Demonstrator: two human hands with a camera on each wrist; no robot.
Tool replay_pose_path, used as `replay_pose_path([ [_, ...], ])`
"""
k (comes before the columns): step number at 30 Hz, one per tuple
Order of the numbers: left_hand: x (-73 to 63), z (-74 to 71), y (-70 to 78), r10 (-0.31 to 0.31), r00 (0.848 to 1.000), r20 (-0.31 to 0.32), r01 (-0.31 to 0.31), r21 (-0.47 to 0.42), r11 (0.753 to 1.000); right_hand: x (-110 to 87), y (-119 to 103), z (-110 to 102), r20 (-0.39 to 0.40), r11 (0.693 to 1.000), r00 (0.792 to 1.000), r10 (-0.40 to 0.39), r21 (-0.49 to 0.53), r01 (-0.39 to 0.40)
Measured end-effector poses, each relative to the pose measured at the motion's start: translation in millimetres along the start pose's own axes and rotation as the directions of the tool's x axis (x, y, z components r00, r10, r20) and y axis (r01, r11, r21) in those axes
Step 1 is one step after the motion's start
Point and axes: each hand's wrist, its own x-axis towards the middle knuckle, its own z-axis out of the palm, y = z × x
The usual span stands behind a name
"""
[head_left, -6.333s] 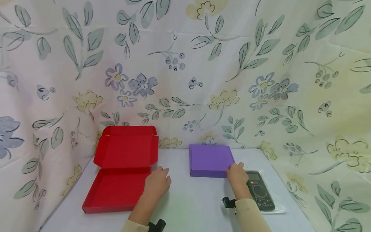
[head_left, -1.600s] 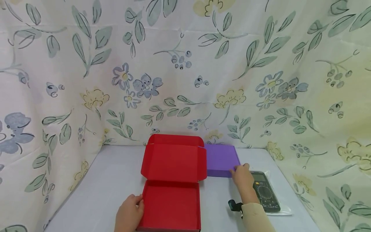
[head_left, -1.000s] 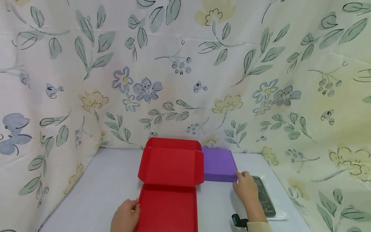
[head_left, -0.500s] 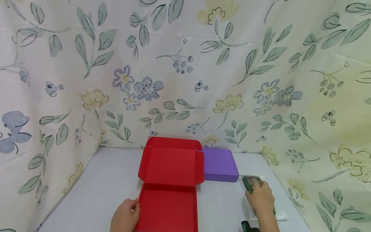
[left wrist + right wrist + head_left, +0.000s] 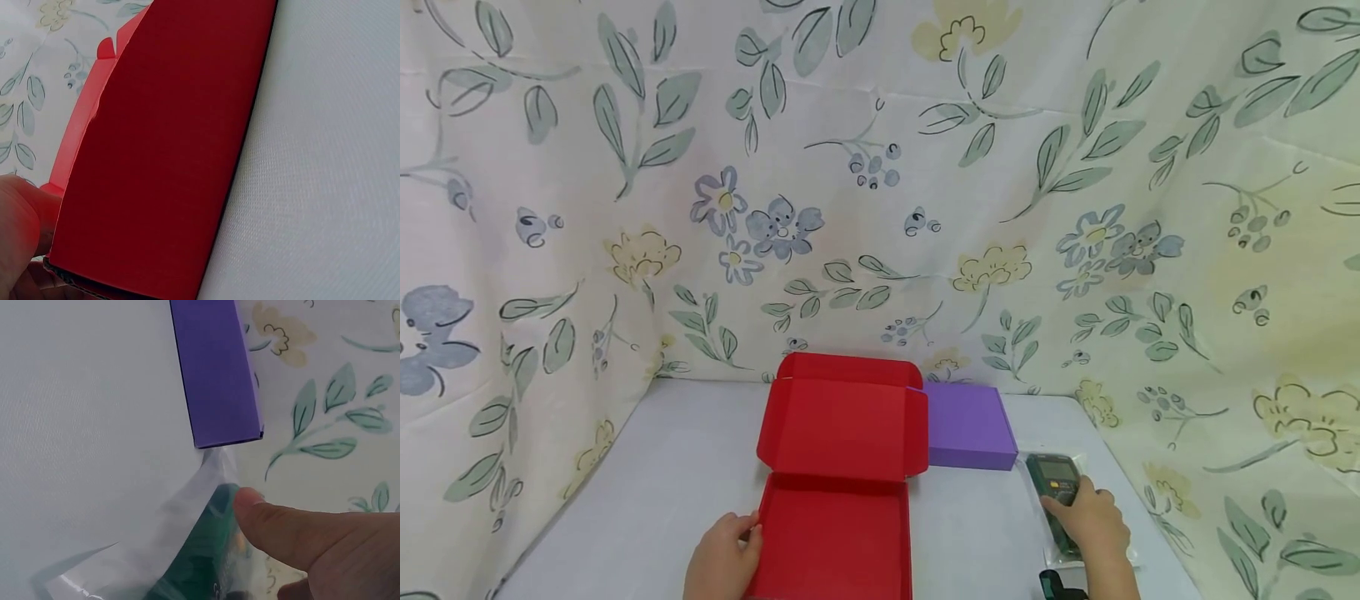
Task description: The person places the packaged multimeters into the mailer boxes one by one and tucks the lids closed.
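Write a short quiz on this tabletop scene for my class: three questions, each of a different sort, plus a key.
1. True or false: both hands hold the same thing.
2. What does the right hand hold?
3. Fill in: the closed box beside the open lid is ____ in colour.

Key:
1. False; the left hand grips the red box.
2. The bagged multimeter.
3. Purple.

- pale patterned cloth (image 5: 850,225) behind and along both sides, loosely hung, faint horizontal crease up high
- print: grey-green leaf sprigs (image 5: 678,98), blue flowers (image 5: 784,229), yellow blooms (image 5: 992,268), berries
- white tabletop (image 5: 625,492), far edge meeting the cloth
- light soft, diffuse; cloth yellower toward right
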Motion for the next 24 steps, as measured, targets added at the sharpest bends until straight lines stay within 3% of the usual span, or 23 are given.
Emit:
replay_pose_path([
  [8,0.5,-0.5,-0.4,-0.015,1.000,0.007,0.015,-0.004,1.000,3.1,0,2,0.020,0.997,0.997,0.069,-0.018,-0.069],
  [17,1.1,-3.6,1.9,-0.006,1.000,0.008,0.006,0.008,1.000,8.6,-1,-2,0.031,0.996,0.996,0.084,0.025,-0.084],
  [24,0.4,-3.0,0.7,-0.010,1.000,0.006,0.010,0.002,1.000,13.5,-7,-6,0.074,0.994,0.991,0.108,-0.002,-0.108],
])
